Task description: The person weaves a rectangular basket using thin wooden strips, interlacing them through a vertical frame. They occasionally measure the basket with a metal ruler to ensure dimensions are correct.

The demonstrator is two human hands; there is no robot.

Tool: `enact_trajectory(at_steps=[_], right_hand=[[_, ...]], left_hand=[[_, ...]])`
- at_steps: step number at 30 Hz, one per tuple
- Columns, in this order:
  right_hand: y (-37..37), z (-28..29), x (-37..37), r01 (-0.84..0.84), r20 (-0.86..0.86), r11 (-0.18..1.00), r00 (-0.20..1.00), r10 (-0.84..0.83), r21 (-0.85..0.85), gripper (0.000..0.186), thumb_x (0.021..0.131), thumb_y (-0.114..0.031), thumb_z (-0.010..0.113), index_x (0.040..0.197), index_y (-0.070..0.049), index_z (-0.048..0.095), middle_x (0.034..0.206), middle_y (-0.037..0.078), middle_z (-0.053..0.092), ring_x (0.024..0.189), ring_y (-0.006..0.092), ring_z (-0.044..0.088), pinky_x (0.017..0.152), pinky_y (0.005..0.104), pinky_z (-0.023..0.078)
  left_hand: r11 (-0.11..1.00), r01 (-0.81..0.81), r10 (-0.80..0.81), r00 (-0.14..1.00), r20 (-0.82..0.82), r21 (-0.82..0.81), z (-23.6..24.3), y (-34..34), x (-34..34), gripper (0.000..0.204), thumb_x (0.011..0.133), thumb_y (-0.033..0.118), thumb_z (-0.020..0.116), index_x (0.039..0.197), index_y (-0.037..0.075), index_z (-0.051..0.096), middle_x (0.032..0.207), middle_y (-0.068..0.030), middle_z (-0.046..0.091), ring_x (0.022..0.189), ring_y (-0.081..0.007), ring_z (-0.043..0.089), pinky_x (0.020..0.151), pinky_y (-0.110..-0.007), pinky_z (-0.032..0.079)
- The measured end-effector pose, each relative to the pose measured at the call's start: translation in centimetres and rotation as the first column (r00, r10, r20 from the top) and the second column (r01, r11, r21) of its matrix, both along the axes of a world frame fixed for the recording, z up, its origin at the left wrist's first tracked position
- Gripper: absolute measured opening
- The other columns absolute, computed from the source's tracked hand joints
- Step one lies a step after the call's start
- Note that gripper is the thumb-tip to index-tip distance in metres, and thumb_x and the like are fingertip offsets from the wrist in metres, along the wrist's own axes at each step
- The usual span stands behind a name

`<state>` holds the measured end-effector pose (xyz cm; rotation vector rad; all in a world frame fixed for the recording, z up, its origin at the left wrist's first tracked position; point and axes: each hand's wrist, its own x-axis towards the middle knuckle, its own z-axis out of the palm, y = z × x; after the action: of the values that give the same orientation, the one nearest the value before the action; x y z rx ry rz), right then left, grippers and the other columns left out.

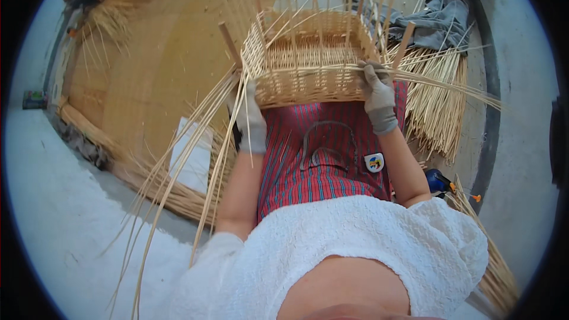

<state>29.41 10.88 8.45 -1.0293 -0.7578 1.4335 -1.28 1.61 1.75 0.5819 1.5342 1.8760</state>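
A half-woven rectangular wicker basket (311, 88) of pale cane is tilted up over my lap. Thin upright canes rise from its walls, and thicker wooden stakes (230, 44) stand at its corners. My left hand (250, 117), in a grey-white work glove, holds the near left corner; its fingertips are partly hidden by the basket. Long loose weaving canes (172, 184) trail from that corner down to the left. Gloved the same way, my right hand (379, 93) is closed on the near wall by the right corner, its thumb at the rim where canes stick out rightward.
A bundle of cut canes (441, 104) lies on the right under a grey cloth (438, 24). On the left, more canes (172, 195) lie beside a white sheet (192, 151). A blue tool with an orange tip (438, 181) rests by my right elbow. Boards (148, 71) cover the floor ahead.
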Motion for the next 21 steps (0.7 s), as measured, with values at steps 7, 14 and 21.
enact_trajectory(at_steps=[7,14,21], right_hand=[[-0.7,1.0,-0.2,0.016,0.047,0.998,0.999,-0.019,0.058,0.014,0.100,-0.010,0.067,0.113,-0.015,0.063,0.109,0.008,0.075,0.098,0.0178,0.073,0.070,0.0271,0.059],[10.8,9.2,-10.3,-0.488,0.537,0.501,0.842,0.054,0.715,0.058,0.096,-0.007,0.060,0.151,-0.004,0.041,0.134,0.017,0.063,0.118,0.0246,0.067,0.090,0.0351,0.059],[0.2,1.4,4.7,-0.162,-0.178,0.979,0.967,0.182,0.121,0.028,0.107,-0.022,0.057,0.131,-0.008,0.057,0.116,0.007,0.073,0.103,0.0193,0.070,0.072,0.0289,0.061]], left_hand=[[0.879,0.315,-0.471,0.696,-0.542,-0.359,10.1,4.7,5.9,0.030,0.102,0.027,0.064,0.120,0.003,0.064,0.105,-0.0117,0.069,0.065,-0.0173,0.069,0.058,-0.031,0.057],[0.662,0.480,-0.600,0.800,-0.023,-0.575,10.9,7.5,6.4,0.046,0.098,0.045,0.069,0.106,0.000,0.070,0.082,-0.0085,0.071,0.053,-0.0184,0.069,0.044,-0.032,0.057],[0.670,0.522,-0.594,0.804,0.041,-0.527,10.5,7.1,5.9,0.024,0.096,0.024,0.075,0.105,0.003,0.068,0.086,-0.0074,0.071,0.064,-0.0174,0.072,0.048,-0.029,0.059]])
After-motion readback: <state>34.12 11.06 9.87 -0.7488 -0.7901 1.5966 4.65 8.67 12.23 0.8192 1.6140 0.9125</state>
